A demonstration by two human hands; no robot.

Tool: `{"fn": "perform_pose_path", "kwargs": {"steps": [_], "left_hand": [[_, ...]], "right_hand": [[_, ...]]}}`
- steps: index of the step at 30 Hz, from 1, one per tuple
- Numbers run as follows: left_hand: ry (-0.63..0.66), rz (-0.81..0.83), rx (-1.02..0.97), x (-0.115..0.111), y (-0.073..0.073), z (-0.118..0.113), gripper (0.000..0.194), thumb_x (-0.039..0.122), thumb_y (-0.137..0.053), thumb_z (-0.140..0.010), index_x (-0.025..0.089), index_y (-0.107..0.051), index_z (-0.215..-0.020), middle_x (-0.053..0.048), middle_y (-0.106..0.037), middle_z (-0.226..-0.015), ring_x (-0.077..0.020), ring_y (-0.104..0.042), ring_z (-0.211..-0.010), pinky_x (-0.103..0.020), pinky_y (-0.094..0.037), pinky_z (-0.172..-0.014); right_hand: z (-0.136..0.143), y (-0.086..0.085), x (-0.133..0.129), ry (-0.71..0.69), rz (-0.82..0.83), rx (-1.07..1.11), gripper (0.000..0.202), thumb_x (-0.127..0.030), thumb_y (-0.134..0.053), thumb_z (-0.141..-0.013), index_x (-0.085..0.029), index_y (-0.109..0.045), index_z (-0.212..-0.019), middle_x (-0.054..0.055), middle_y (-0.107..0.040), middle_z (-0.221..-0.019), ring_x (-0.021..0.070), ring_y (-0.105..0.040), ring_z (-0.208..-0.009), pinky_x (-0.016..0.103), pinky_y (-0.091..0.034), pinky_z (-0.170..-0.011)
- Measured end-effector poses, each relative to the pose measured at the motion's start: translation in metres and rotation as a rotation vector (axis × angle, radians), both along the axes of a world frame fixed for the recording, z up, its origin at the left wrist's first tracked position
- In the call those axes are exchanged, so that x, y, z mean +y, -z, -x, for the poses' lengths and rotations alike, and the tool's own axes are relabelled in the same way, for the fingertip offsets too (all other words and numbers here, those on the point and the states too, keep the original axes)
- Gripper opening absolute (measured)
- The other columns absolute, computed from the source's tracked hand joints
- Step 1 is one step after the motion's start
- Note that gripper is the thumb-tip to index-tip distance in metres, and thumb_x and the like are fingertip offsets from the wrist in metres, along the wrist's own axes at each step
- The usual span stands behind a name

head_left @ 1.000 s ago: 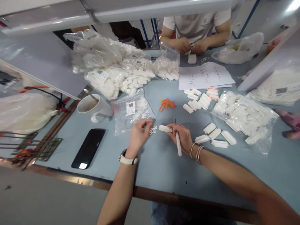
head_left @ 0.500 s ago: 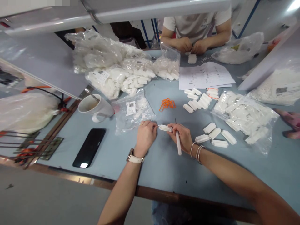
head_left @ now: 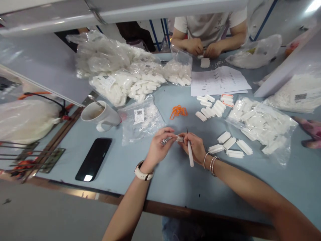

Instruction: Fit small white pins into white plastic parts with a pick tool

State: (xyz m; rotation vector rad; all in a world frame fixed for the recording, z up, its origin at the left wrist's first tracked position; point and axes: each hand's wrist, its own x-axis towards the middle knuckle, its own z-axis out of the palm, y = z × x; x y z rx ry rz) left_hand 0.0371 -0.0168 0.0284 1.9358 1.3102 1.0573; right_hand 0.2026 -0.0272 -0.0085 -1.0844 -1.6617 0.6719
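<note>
My right hand [head_left: 197, 147] is closed around a white-handled pick [head_left: 191, 154] with a thin dark tip pointing away from me. The same fingers pinch a white connector housing [head_left: 180, 139], partly covered by fingertips. My left hand [head_left: 162, 144] has its thumb and forefinger pressed together at the housing's left end. Small white pieces [head_left: 164, 141] show in its curled fingers. Just beyond my hands lies a small pile of orange rectangular frames [head_left: 178, 112]. Several white housings [head_left: 230, 143] rest to the right of my right hand.
A bag of small white pieces [head_left: 142, 117], a mug with a spoon [head_left: 100, 117] and a phone [head_left: 94, 159] lie left. More housings [head_left: 212, 107], printed sheets [head_left: 220, 81] and a bag of housings [head_left: 263, 122] are right. A co-worker's hands [head_left: 204, 48] work across the table.
My left hand has lifted and opened out slightly, its thumb and forefinger moving right to the housing. White pieces now show in its fingers. The housing is turned and more covered.
</note>
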Motion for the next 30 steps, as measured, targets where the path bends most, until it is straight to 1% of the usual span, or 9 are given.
{"fn": "perform_pose_path", "kwargs": {"steps": [3,7,13,18,21,24,26,28,30], "left_hand": [[0.024,-0.030,0.020,-0.002,0.005,-0.006,0.012,0.025,-0.060,-0.084,0.021,-0.071,-0.082,-0.008,-0.062,-0.107,-0.0210,-0.059,-0.102,-0.037,-0.048,-0.091],[0.032,-0.080,0.066,-0.003,0.010,-0.009,0.012,0.022,-0.059,-0.085,0.020,-0.070,-0.083,-0.009,-0.061,-0.108,-0.0222,-0.058,-0.104,-0.040,-0.048,-0.092],[0.019,-0.123,0.152,-0.004,0.011,-0.010,0.011,0.019,-0.058,-0.085,0.019,-0.070,-0.083,-0.010,-0.061,-0.108,-0.0228,-0.057,-0.104,-0.041,-0.048,-0.091],[0.016,-0.148,0.153,-0.004,0.014,-0.013,0.011,0.019,-0.058,-0.085,0.020,-0.068,-0.083,-0.009,-0.061,-0.108,-0.0229,-0.056,-0.105,-0.041,-0.048,-0.091],[-0.007,-0.106,0.125,-0.003,0.015,-0.013,0.008,0.021,-0.059,-0.083,0.019,-0.065,-0.088,-0.009,-0.063,-0.108,-0.0233,-0.058,-0.104,-0.042,-0.047,-0.092],[-0.019,0.028,0.104,-0.003,0.013,-0.012,0.020,0.024,-0.059,-0.081,0.018,-0.059,-0.100,-0.008,-0.067,-0.101,-0.0218,-0.062,-0.095,-0.040,-0.049,-0.086],[-0.011,0.128,0.083,-0.003,0.010,-0.011,0.026,0.027,-0.059,-0.081,0.019,-0.055,-0.105,-0.006,-0.069,-0.094,-0.0200,-0.065,-0.087,-0.037,-0.050,-0.081],[-0.007,0.173,0.048,-0.004,0.007,-0.011,0.028,0.029,-0.059,-0.081,0.019,-0.053,-0.106,-0.004,-0.069,-0.091,-0.0188,-0.066,-0.084,-0.034,-0.050,-0.079],[-0.015,0.179,0.012,-0.006,0.005,-0.011,0.027,0.029,-0.060,-0.079,0.020,-0.052,-0.104,-0.002,-0.069,-0.088,-0.0178,-0.066,-0.083,-0.032,-0.050,-0.077]], "right_hand": [[0.000,0.002,0.000,-0.014,-0.019,0.014,0.022,-0.016,-0.058,-0.080,-0.023,-0.045,-0.063,0.003,-0.072,-0.087,0.0162,-0.067,-0.079,0.026,-0.053,-0.072],[0.000,0.003,0.000,-0.032,-0.041,0.008,0.023,-0.016,-0.057,-0.080,-0.023,-0.044,-0.062,0.002,-0.071,-0.086,0.0163,-0.067,-0.081,0.027,-0.053,-0.073],[0.001,0.005,0.000,-0.029,-0.067,-0.012,0.022,-0.014,-0.053,-0.079,-0.023,-0.044,-0.062,0.001,-0.069,-0.080,0.0156,-0.066,-0.078,0.027,-0.053,-0.071],[0.001,0.004,0.001,-0.013,-0.087,-0.055,0.021,-0.011,-0.051,-0.077,-0.023,-0.045,-0.061,0.001,-0.068,-0.076,0.0154,-0.065,-0.074,0.026,-0.053,-0.067],[0.001,0.004,0.002,-0.003,-0.112,-0.080,0.020,-0.013,-0.050,-0.079,-0.024,-0.049,-0.062,0.000,-0.067,-0.072,0.0158,-0.066,-0.074,0.027,-0.054,-0.068],[0.001,0.004,0.002,0.001,-0.162,-0.093,0.018,-0.016,-0.048,-0.082,-0.024,-0.055,-0.067,0.000,-0.065,-0.067,0.0170,-0.067,-0.075,0.028,-0.055,-0.072],[0.001,0.004,0.002,-0.008,-0.202,-0.099,0.020,-0.015,-0.047,-0.083,-0.024,-0.055,-0.067,-0.001,-0.063,-0.062,0.0164,-0.066,-0.072,0.028,-0.055,-0.073],[0.001,0.005,0.001,-0.028,-0.217,-0.104,0.023,-0.014,-0.046,-0.083,-0.024,-0.053,-0.064,-0.002,-0.061,-0.059,0.0153,-0.066,-0.069,0.027,-0.055,-0.074],[0.001,0.006,0.000,-0.055,-0.209,-0.093,0.023,-0.011,-0.046,-0.082,-0.024,-0.051,-0.063,-0.003,-0.062,-0.061,0.0146,-0.066,-0.070,0.027,-0.055,-0.074]]}}
